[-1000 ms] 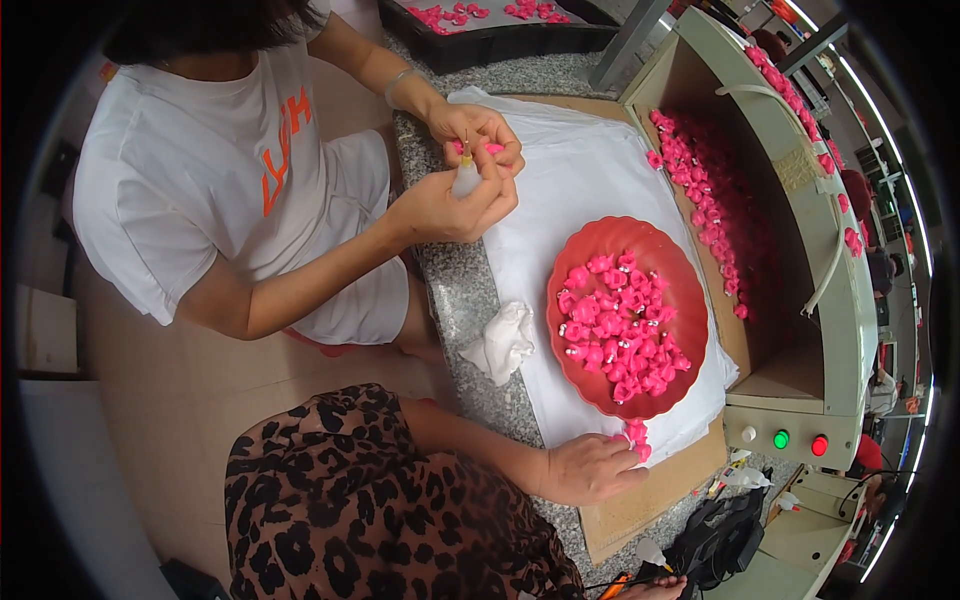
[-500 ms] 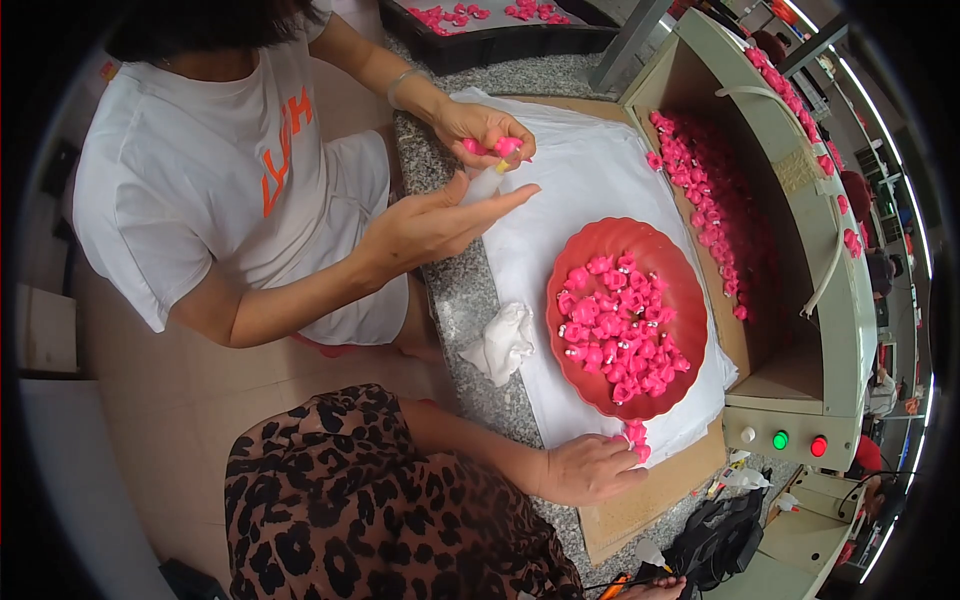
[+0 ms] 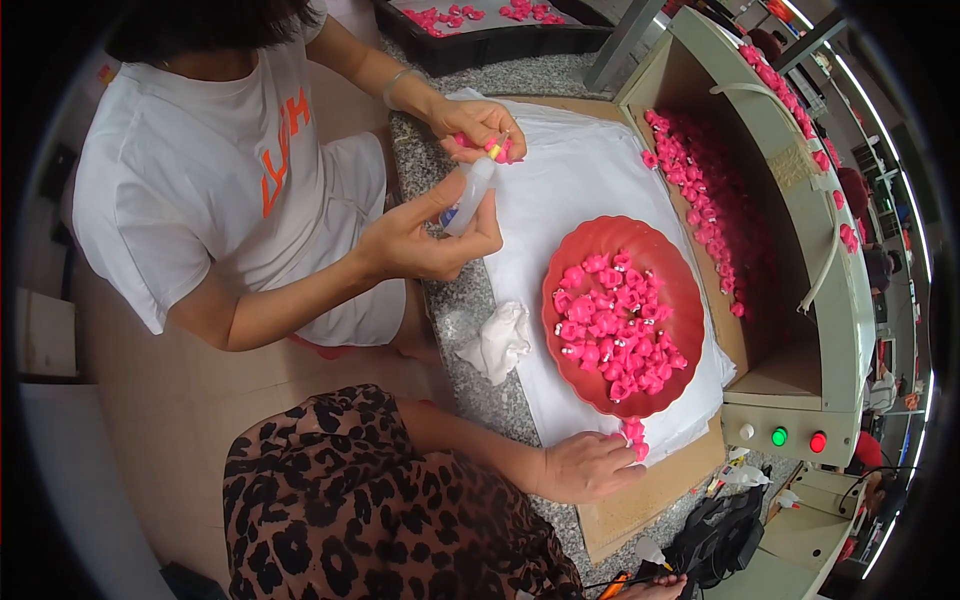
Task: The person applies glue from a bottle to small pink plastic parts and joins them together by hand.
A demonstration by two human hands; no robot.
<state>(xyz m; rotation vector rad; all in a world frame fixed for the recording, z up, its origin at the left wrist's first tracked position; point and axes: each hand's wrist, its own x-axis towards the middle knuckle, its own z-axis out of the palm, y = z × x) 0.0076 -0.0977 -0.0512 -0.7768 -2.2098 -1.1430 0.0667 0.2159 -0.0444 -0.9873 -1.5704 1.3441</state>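
My left hand (image 3: pixel 588 468), at the end of a bare forearm from a leopard-print sleeve (image 3: pixel 355 500), rests at the near end of the white cloth (image 3: pixel 520 235). Its fingers are curled and pinch a small pink piece (image 3: pixel 640 452), and a second one lies against it. Just beyond stands a red scalloped bowl (image 3: pixel 683 290) holding many small pink pieces (image 3: pixel 610 320) with silvery bits. At the lower edge my right hand (image 3: pixel 656 589) is mostly cut off. Its fingers are bent together, and what they hold is unclear. Beside it lies a small white bottle (image 3: pixel 650 553) with a yellow tip.
At left a co-worker in a white T-shirt (image 3: pixel 190 170) holds a clear bottle (image 3: pixel 468 200) to pink pieces. A crumpled white cloth (image 3: pixel 497 342) lies on the speckled counter (image 3: pixel 455 310). A pale machine (image 3: pixel 795 425) with buttons stands right, a black tray (image 3: pixel 500 48) behind, a black bag (image 3: pixel 715 545) near.
The co-worker's fingers have curled around the bottle, which had lain against a flat palm, and its tip is at a pink piece. My hands have barely moved.
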